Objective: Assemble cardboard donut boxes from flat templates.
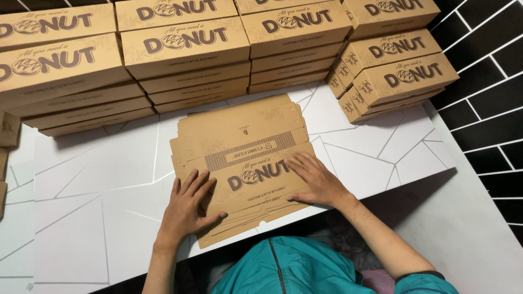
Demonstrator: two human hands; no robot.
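A stack of flat, unfolded brown cardboard box blanks (239, 136) lies on the white table (98, 218) in front of me, its near end hanging over the table's edge. My left hand (188, 209) rests flat on the lower left part of the top blank, fingers spread. Flat on the blank's right side lies my right hand (316, 179), fingers together and pointing left. Neither hand grips anything.
Folded brown cardboard boxes are stacked in rows along the back of the table (185, 43) and at the back right (397, 71). More boxes show at the left edge (8, 130). A black tiled wall (490, 98) stands to the right.
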